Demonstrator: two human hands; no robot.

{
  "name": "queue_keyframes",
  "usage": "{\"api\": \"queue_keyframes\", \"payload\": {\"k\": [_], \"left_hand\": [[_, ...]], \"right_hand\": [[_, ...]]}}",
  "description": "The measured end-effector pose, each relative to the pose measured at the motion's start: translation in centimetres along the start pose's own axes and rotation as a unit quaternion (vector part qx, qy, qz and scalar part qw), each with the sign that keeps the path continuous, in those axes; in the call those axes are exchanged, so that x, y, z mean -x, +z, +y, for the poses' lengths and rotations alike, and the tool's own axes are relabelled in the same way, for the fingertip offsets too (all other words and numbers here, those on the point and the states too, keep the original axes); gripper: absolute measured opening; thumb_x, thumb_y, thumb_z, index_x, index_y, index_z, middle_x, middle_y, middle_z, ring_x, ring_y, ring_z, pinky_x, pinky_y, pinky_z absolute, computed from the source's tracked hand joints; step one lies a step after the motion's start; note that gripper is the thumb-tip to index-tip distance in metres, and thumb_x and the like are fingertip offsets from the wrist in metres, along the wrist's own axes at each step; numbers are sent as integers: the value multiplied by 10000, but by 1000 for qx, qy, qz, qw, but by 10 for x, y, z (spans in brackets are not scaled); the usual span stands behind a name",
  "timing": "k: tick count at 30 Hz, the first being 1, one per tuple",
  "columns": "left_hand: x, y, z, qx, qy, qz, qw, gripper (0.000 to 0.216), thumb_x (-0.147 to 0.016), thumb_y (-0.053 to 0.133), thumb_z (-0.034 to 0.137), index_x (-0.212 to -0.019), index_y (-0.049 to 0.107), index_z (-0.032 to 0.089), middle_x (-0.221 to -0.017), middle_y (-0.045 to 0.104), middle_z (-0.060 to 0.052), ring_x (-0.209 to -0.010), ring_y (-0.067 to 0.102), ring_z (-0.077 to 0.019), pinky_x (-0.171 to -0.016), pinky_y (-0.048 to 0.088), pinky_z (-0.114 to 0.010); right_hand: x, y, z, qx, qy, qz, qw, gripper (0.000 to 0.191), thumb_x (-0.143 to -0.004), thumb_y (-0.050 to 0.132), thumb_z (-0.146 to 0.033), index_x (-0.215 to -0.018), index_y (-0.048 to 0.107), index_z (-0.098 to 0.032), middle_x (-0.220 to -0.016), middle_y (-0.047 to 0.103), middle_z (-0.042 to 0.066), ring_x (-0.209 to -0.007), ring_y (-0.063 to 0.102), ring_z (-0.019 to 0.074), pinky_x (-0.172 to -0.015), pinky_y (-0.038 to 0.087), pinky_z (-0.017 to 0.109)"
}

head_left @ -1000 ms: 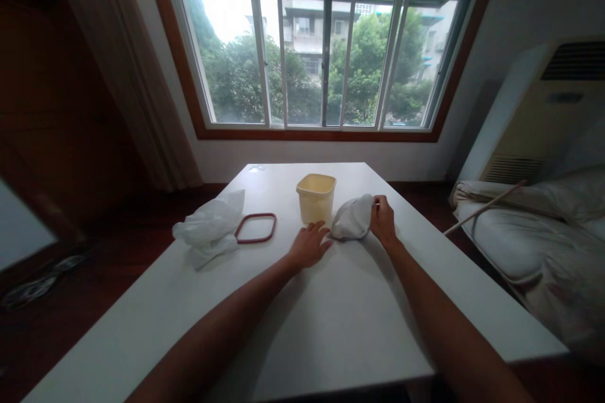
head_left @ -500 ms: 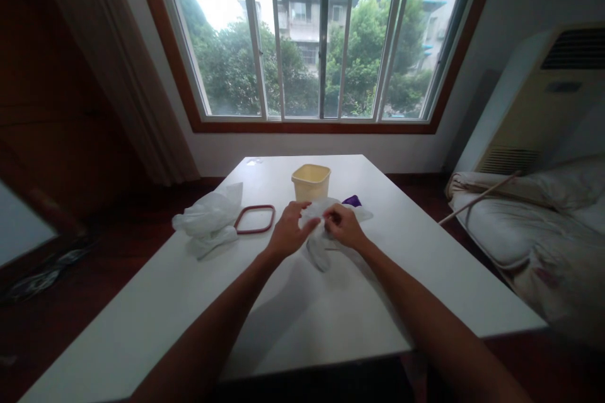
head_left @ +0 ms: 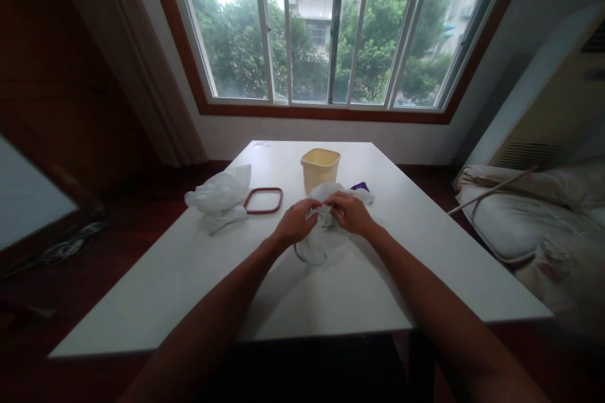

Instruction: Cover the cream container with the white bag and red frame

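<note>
Both hands meet near the centre of the frame, fingertips pinching a thin white plastic bag. The left hand grips it between thumb and fingers; the right hand pinches it just beside, the two sets of fingertips nearly touching. The bag lies crumpled below and behind them, a loose loop of it spreading toward the lower centre. A small purple item sits at its edge, right of centre. Just behind stands an upright pale-yellow square bin, open at the top. Left of centre, a red-brown rounded-square rim lies flat, beside a second crumpled white bag. All rest on a white table. A sliding window fills the upper centre; a wooden stick leans at the right.
</note>
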State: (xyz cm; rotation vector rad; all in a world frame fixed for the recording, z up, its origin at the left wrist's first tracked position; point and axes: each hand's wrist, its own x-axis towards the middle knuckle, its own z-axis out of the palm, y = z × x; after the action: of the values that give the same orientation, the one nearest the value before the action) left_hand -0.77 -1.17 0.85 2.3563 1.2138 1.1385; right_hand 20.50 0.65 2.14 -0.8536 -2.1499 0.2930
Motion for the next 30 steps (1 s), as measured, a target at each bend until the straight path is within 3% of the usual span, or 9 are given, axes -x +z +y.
{"api": "queue_keyframes", "payload": {"k": [5, 11, 15, 18, 20, 23, 25, 30], "left_hand": [[-2, -12, -6, -24, 1, 69, 997, 191, -868, 533, 154, -1028, 632, 185, -1022, 696, -53, -966, 645, -182, -919, 508, -325], [-6, -32, -15, -92, 48, 107, 989, 154, -851, 526, 92, -901, 644, 176, -947, 638, -58, -910, 618, -192, -845, 505, -329], [-6, -41, -15, -120, 41, 116, 985, 195, -820, 521, 54, -894, 654, 176, -969, 617, -67, -880, 606, -187, -807, 500, -316], [-6, -46, -14, -108, 44, 89, 989, 134, -857, 552, 132, -905, 668, 180, -941, 630, -59, -825, 608, -173, -757, 486, -294], [-6, -49, -11, -82, 57, 41, 994, 85, -870, 608, 233, -873, 672, 177, -867, 649, -39, -771, 605, -161, -724, 470, -280], [-4, -51, -2, -33, 69, -64, 995, 298, -938, 549, 373, -758, 666, 165, -720, 650, -13, -656, 578, -133, -656, 443, -259], [-2, -50, 7, 1, 80, -82, 993, 429, -997, 435, 387, -716, 667, 162, -702, 659, -22, -654, 588, -129, -667, 452, -259], [-1, -36, 24, -75, 145, 37, 986, 220, -955, 556, 331, -983, 710, 177, -1003, 695, -79, -964, 619, -198, -873, 478, -333]], "right_hand": [[-1, -5, 2, 75, 18, 25, 997, 136, -851, 607, -181, -891, 730, -223, -902, 700, 84, -913, 591, 268, -840, 473, 409], [-3, -7, -3, 139, 61, 37, 988, 153, -900, 560, -217, -855, 703, -190, -865, 712, 74, -808, 606, 214, -755, 444, 332], [-4, -11, -3, 166, 90, 47, 981, 162, -920, 540, -238, -870, 687, -191, -873, 725, 66, -773, 620, 197, -700, 412, 294], [-5, -14, 0, 190, 116, 61, 973, 168, -937, 522, -260, -907, 678, -205, -860, 729, 58, -753, 628, 197, -668, 389, 281], [-5, -16, 4, 203, 136, 79, 966, 180, -951, 509, -291, -926, 668, -210, -837, 724, 55, -724, 624, 197, -641, 368, 277], [-3, -15, 8, 192, 141, 102, 966, 193, -966, 485, -316, -937, 643, -209, -814, 709, 50, -701, 613, 195, -624, 355, 275], [-1, -13, 9, 165, 126, 104, 973, 184, -967, 472, -304, -938, 625, -207, -813, 699, 48, -700, 607, 191, -630, 363, 275], [2, -8, 4, 106, 69, 89, 988, 153, -959, 472, -284, -899, 589, -206, -783, 665, 37, -686, 587, 182, -635, 376, 276]]}}
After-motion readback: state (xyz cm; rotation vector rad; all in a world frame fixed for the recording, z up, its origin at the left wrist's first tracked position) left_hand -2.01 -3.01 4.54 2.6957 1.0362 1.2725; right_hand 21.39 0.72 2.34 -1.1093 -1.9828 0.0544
